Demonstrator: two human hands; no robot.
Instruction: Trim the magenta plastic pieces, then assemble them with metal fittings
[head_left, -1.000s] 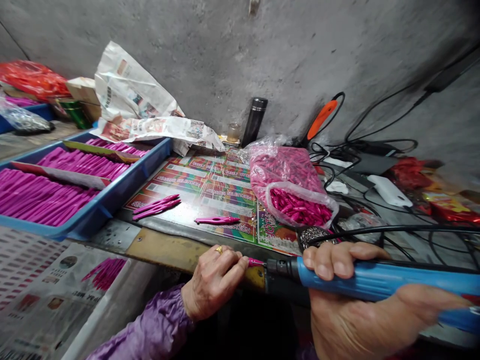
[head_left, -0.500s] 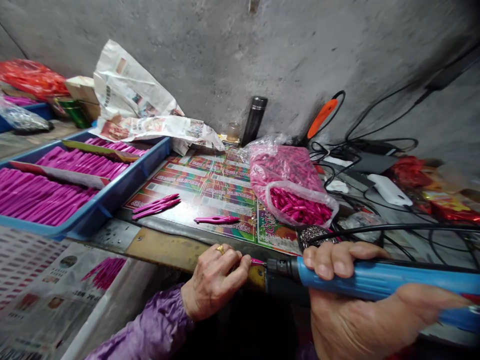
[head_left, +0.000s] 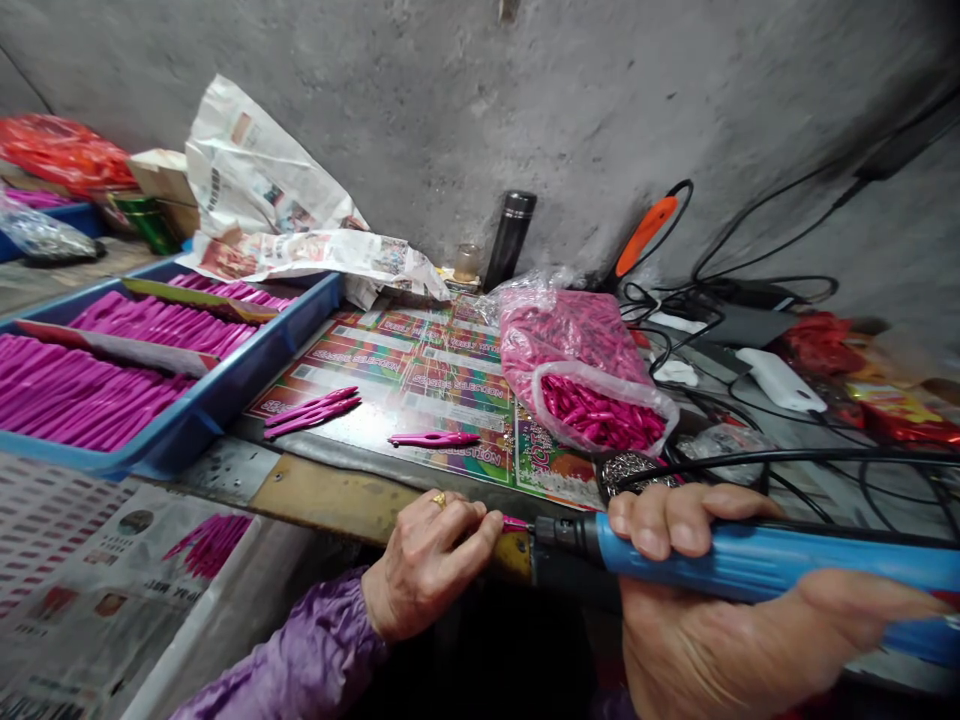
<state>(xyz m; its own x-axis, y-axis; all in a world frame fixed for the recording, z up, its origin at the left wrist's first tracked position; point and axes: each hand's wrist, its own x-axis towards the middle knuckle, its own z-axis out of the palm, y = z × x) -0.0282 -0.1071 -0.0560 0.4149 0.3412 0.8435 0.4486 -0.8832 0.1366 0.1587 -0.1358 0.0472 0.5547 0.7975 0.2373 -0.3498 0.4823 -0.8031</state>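
Note:
My left hand [head_left: 435,560], with a ring on one finger, is closed around a slim magenta plastic piece [head_left: 514,523] at the table's front edge. Only its tip shows; my fingers hide the rest. My right hand [head_left: 720,610] is wrapped around a blue electric screwdriver [head_left: 750,562], held level and pointing left. The screwdriver's black nose meets the tip of the magenta piece. Behind my left hand, one slotted magenta piece [head_left: 435,440] lies on the printed sheet [head_left: 420,375]. Several more magenta pieces [head_left: 313,412] lie together to its left.
A blue divided tray [head_left: 225,400] of magenta pieces stands at left. Behind my right hand lies an opened plastic bag [head_left: 574,345] of small magenta parts, beside a dark metallic heap [head_left: 630,470]. A black cable [head_left: 825,457] crosses at right. Crumpled newspaper [head_left: 262,180] and a black flask [head_left: 510,240] stand behind.
Almost nothing differs. Both hands keep the same hold, with the screwdriver's nose still at the magenta piece, shifted only very slightly to the right.

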